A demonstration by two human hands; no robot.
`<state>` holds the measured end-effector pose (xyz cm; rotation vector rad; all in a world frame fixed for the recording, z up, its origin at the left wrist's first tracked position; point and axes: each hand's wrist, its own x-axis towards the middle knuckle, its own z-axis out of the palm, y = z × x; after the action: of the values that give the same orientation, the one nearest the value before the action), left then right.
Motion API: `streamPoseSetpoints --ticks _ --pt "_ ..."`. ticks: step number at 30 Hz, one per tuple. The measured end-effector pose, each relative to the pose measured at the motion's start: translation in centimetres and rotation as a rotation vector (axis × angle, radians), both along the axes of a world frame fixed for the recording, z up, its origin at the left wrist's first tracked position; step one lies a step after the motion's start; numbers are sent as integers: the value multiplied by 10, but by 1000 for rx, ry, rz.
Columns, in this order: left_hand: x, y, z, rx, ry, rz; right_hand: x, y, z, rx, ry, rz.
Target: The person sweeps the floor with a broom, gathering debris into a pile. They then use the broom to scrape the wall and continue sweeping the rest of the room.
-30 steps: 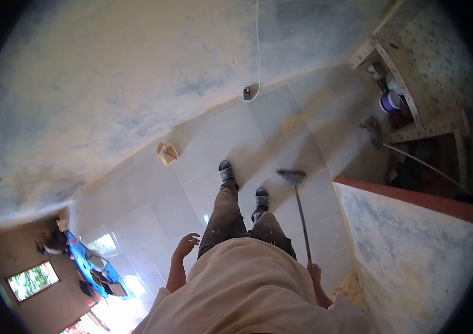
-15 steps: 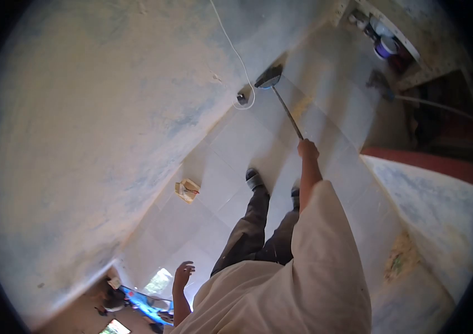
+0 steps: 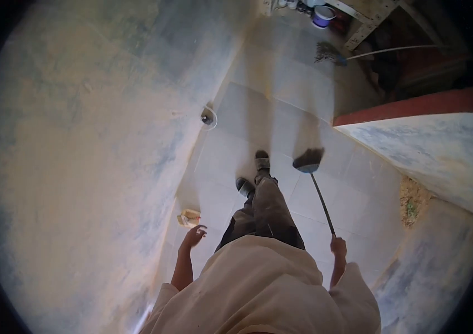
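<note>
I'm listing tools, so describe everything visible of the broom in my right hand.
The broom has a thin, dark handle, gripped by your right hand, and a fanned head of dark bristles on a greyish-blue, plastic-looking base. It slants forward, right of your feet; whether it touches the tiled floor is unclear.

A loose cream top (image 3: 264, 284), dark, pale-smudged trousers (image 3: 272, 209) and dark open-toed slippers with greyish straps (image 3: 262, 160).

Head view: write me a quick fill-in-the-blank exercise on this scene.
The right hand grips the handle of a ____.
The left hand is ____.
The low wall is topped in ____.
The bucket has a white rim and a ____ side.

Missing words: broom; empty; red; purple.
</note>
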<state>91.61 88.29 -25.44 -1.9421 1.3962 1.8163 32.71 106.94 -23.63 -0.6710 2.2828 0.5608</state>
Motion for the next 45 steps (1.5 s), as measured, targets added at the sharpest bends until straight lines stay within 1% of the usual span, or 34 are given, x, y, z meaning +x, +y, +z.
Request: streamPoseSetpoints --ticks 1,2,3,4,5,8,9,10,11,12,13,15,16,17,18,20,21,23,24,26,28,29,30,31,32,33,34,35,37,38,40,42,44,45 --pt "-10 -30 4 -103 -21 -98 -8 26 -12 -37 11 19" --pt "-23 -61 14 -204 -44 -194 -9 22 -12 -50 14 4" --pt "-43 -96 32 -191 -66 -181 -3 14 2 -99 12 -49" --pt "-71 -137 64 -56 -15 -54 4 5 14 -144 8 -100" --pt "-67 -166 42 -300 37 -304 11 -19 16 -196 -36 -127" --pt "-119 -308 104 -643 147 -488 17 -103 -23 -401 -96 -52" --pt "-144 -365 138 -733 62 -568 16 -144 -43 -502 -124 3" --pt "-161 -422 159 -1010 -106 -760 16 -195 -56 -549 -157 -105" --pt "-178 -487 187 -1121 -76 -819 10 -243 -85 -600 -180 -15" --pt "-201 -546 228 -1329 -177 -910 7 -303 -103 -645 -201 -114" --pt "-217 -594 258 -1561 -354 -877 7 -371 -105 -627 -240 -197" --pt "-242 -686 309 -1819 -794 -1031 0 -490 -135 -841 -219 8" --pt "-247 -713 325 -1806 -1038 -1090 -5 -546 -164 -895 -160 231" --pt "-246 -737 332 -1794 -1211 -1111 -4 -606 -174 -860 -184 78" --pt "-235 -758 333 -1819 -1205 -1114 -9 -662 -194 -787 -185 144" --pt "-239 -773 329 -1839 -1174 -1149 -13 -759 -163 -721 -213 -217" --pt "-246 -772 327 -1828 -1152 -1176 -19 -797 -162 -724 -219 -238" --pt "-252 -778 327 -1861 -928 -1192 -33 -849 -171 -615 -192 -291" --pt "-253 -776 330 -1852 -932 -1195 -36 -860 -182 -610 -199 -288" --pt "-264 -774 329 -1853 -835 -1169 -40 -858 -221 -500 -294 -323" --pt "-262 -771 326 -1822 -822 -1202 -31 -797 -304 -363 -385 -88" --pt "-266 -773 329 -1818 -828 -1207 -26 -748 -314 -344 -388 -42" --pt "-267 -773 330 -1826 -807 -1222 -17 -695 -296 -348 -340 -27" --pt "-266 -774 329 -1794 -872 -1216 -9 -640 -287 -330 -299 -135" --pt "-266 -775 326 -1765 -938 -1201 -1 -583 -279 -289 -290 -155" --pt "-277 -777 325 -1772 -924 -1206 -8 -535 -240 -185 -347 -104" --pt "-275 -777 325 -1788 -944 -1189 4 -479 -229 -64 -314 -217" --pt "-281 -776 327 -1799 -971 -1176 13 -419 -208 -78 -267 -221" --pt "-289 -776 330 -1806 -958 -1165 21 -344 -147 3 -299 -144" --pt "-290 -774 332 -1797 -953 -1161 20 -333 -107 49 -224 -408" --pt "-280 -777 327 -1833 -957 -1124 21 -312 -58 16 -162 -472" --pt "-271 -783 322 -1858 -971 -1097 14 -311 -29 43 -194 -424" --pt "-275 -789 301 -1890 -973 -843 7 -314 -25 -34 -180 -378" --pt "-274 -792 276 -1864 -869 -765 3 -334 -25 -83 -173 -372"
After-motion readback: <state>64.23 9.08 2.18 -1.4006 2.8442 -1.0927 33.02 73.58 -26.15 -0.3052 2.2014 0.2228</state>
